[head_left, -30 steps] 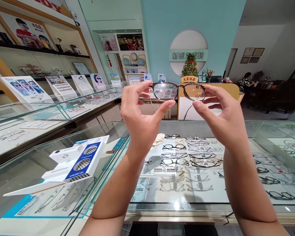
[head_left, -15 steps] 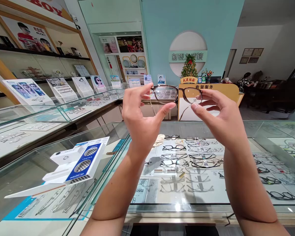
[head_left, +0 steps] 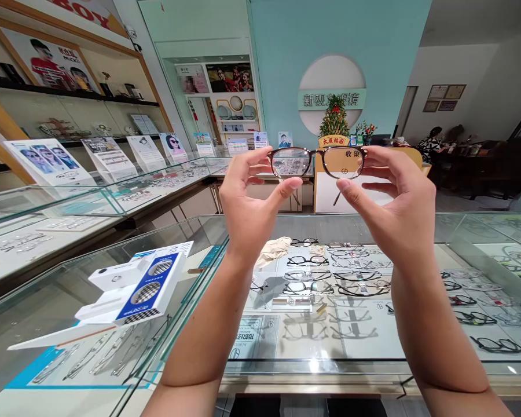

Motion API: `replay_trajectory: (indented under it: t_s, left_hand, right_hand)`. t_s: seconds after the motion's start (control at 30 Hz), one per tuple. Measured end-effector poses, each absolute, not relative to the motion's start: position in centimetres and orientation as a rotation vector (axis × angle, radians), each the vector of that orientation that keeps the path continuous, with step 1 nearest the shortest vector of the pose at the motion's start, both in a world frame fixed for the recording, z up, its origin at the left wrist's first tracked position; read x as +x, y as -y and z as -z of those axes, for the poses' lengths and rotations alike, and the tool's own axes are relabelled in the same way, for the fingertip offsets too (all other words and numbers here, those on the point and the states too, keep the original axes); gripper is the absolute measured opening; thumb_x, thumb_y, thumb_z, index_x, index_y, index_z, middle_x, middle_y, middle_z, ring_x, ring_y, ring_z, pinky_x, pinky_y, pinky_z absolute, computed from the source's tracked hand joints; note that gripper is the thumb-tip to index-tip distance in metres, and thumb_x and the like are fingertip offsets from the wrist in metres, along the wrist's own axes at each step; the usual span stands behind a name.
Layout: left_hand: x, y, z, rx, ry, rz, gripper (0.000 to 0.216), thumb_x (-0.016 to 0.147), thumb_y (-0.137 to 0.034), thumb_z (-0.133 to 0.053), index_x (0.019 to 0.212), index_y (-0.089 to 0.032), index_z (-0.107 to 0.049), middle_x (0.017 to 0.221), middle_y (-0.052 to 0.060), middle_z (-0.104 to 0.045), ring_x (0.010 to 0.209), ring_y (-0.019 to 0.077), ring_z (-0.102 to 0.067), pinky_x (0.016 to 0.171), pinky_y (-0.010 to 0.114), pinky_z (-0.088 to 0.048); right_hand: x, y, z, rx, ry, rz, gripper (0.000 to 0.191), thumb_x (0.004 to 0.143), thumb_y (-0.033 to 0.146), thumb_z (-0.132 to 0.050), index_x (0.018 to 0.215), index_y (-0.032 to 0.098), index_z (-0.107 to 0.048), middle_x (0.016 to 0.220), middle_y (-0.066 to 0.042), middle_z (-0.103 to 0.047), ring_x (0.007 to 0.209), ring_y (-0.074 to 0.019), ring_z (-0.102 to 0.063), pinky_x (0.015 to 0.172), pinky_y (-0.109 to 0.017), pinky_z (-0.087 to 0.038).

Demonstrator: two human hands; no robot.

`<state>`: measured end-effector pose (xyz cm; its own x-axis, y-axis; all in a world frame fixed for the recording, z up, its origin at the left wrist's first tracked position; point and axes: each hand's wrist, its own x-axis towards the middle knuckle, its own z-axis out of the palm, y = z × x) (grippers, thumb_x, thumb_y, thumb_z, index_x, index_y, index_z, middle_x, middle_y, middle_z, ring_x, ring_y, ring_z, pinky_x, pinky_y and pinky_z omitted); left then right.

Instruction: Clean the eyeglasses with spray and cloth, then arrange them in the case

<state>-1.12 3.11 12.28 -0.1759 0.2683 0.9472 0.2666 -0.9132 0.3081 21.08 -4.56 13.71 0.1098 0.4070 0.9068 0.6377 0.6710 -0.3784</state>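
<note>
A pair of dark brown-rimmed eyeglasses (head_left: 316,152) is held up level above the glass counter, with the temples pointing away and downward. My left hand (head_left: 250,200) pinches the left end of the frame, its thumb below the left lens. At the opposite end, my right hand (head_left: 402,202) grips the frame, thumb under the right lens. Fingers of both hands hide the hinges. Below, inside the glass display case (head_left: 312,350), lie several rows of eyeglasses (head_left: 308,288). A crumpled beige cloth (head_left: 274,250) rests near my left wrist.
On the left glass counter stands a blue and white cardboard display (head_left: 150,286). Several picture cards (head_left: 108,157) line the far-left case. Beyond is a yellow-fronted desk (head_left: 412,157) with a potted plant (head_left: 335,119). A person (head_left: 432,145) sits at the back right.
The eyeglasses have turned from a slant to nearly level, facing straight on. Both hands have shifted slightly right, and more of the beige cloth shows.
</note>
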Motion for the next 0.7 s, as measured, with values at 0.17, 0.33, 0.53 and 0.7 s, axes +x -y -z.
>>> replay_trajectory:
  t_s: [0.17, 0.33, 0.53, 0.7]
  left_hand:
    - [-1.4, -4.3, -11.9, 2.089, -0.669, -2.214, 0.070, 0.083, -0.074, -0.089, 0.138, -0.035, -0.071, 0.136, 0.009, -0.075, 0.114, 0.0293, -0.077, 0.087, 0.043, -0.064]
    - [-1.0, -5.0, -11.5, 2.077, -0.673, -2.201, 0.079, 0.083, -0.081, -0.084, 0.145, -0.037, -0.064, 0.141, 0.011, -0.073, 0.119, 0.0321, -0.078, 0.087, 0.042, -0.065]
    - [-0.9, -5.4, -11.5, 2.057, -0.612, -2.257, 0.078, 0.087, -0.080, -0.082, 0.149, -0.038, -0.062, 0.144, 0.013, -0.071, 0.132, 0.0352, -0.074, 0.097, 0.047, -0.065]
    - [-0.9, -5.6, -11.2, 2.073, -0.606, -2.291, 0.079, 0.087, -0.077, -0.083, 0.151, -0.039, -0.060, 0.143, 0.013, -0.070, 0.134, 0.0364, -0.071, 0.102, 0.051, -0.062]
  right_hand:
    - [20.5, 4.8, -13.7, -0.902, 1.497, 0.337, 0.046, 0.097, 0.050, -0.080, 0.139, 0.035, -0.070, 0.135, -0.011, -0.075, 0.125, -0.0365, -0.074, 0.096, -0.058, -0.071]
    - [19.9, 5.0, -13.7, -0.874, 1.483, 0.396, 0.045, 0.096, 0.044, -0.081, 0.138, 0.033, -0.068, 0.135, -0.012, -0.072, 0.124, -0.0374, -0.071, 0.095, -0.060, -0.070]
    - [19.8, 5.3, -13.6, -0.846, 1.542, 0.368, 0.047, 0.100, 0.039, -0.077, 0.145, 0.036, -0.065, 0.145, -0.012, -0.068, 0.137, -0.0393, -0.064, 0.104, -0.063, -0.067]
    - [19.6, 5.3, -13.7, -0.795, 1.522, 0.428, 0.042, 0.100, 0.033, -0.077, 0.141, 0.031, -0.069, 0.140, -0.011, -0.072, 0.130, -0.0338, -0.069, 0.097, -0.056, -0.067]
